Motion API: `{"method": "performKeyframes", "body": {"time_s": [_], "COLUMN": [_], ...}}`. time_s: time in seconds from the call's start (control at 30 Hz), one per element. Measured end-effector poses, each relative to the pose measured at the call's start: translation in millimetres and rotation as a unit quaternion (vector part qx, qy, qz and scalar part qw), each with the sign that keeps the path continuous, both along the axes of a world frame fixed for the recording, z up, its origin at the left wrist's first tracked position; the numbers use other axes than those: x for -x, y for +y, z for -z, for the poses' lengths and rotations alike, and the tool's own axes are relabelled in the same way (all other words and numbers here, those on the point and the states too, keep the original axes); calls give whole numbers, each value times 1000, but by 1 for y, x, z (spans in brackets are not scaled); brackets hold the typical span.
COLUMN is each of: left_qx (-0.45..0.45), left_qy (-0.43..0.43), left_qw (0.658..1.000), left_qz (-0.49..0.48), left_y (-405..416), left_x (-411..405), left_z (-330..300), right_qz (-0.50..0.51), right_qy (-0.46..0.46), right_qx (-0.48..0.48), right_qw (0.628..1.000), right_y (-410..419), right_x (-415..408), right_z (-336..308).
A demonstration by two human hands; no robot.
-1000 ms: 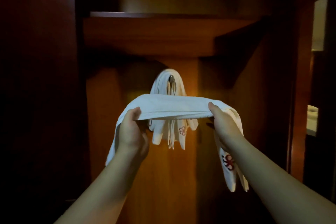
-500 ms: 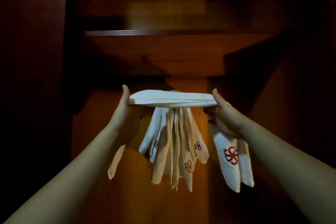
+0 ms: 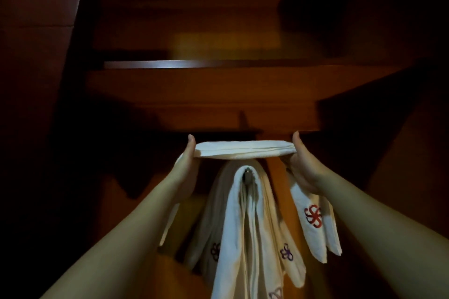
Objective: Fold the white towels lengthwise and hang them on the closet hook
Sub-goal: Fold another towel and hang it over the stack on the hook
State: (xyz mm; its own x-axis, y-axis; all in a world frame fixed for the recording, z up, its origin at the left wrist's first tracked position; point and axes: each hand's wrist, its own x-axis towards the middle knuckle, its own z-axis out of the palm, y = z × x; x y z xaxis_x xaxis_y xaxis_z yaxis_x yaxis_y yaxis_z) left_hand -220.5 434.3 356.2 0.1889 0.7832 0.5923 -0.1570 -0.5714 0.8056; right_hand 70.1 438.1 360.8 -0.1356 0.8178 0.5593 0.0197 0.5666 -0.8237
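Now the folded towel [image 3: 245, 150] is held taut at mid-frame, pinched by the left hand [image 3: 188, 165] and right hand [image 3: 302, 165], just above the hook [image 3: 247, 175]. Its middle should be lowered squarely onto the hook, so both ends hang evenly over the hung towels [image 3: 243, 226].

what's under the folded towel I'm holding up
Below the held towel the metal hook shows, with several white towels draped over it. The hook's mount and the wall behind are covered by them.

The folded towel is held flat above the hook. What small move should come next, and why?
Probably lower the folded towel straight down so its middle drapes over the hook. Left hand and right hand hold it level just above the hook, roughly centered, over the hung towels.
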Motion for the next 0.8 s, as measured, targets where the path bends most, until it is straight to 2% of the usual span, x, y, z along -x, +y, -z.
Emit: {"method": "performKeyframes", "body": {"time_s": [0.13, 0.23, 0.43, 0.67, 0.8], "left_qx": [2, 18, 39, 51, 66], "left_qy": [12, -10, -14, -22, -26], "left_qw": [1000, 1000, 998, 998, 996], "left_qz": [-10, -6, 45, 34, 52], "left_y": [36, 57, 88, 104, 112], "left_x": [-2, 0, -2, -16, -5], "left_z": [1, -4, -11, -12, 1], "right_qz": [9, 13, 34, 73, 51], "right_qy": [-4, -4, -9, -2, 14], "right_qx": [9, 26, 31, 33, 23], "right_qw": [1000, 1000, 999, 997, 998], "right_y": [32, 49, 75, 98, 116], "right_x": [-4, -2, 7, -2, 10], "right_z": [1, -7, -19, -21, -8]}}
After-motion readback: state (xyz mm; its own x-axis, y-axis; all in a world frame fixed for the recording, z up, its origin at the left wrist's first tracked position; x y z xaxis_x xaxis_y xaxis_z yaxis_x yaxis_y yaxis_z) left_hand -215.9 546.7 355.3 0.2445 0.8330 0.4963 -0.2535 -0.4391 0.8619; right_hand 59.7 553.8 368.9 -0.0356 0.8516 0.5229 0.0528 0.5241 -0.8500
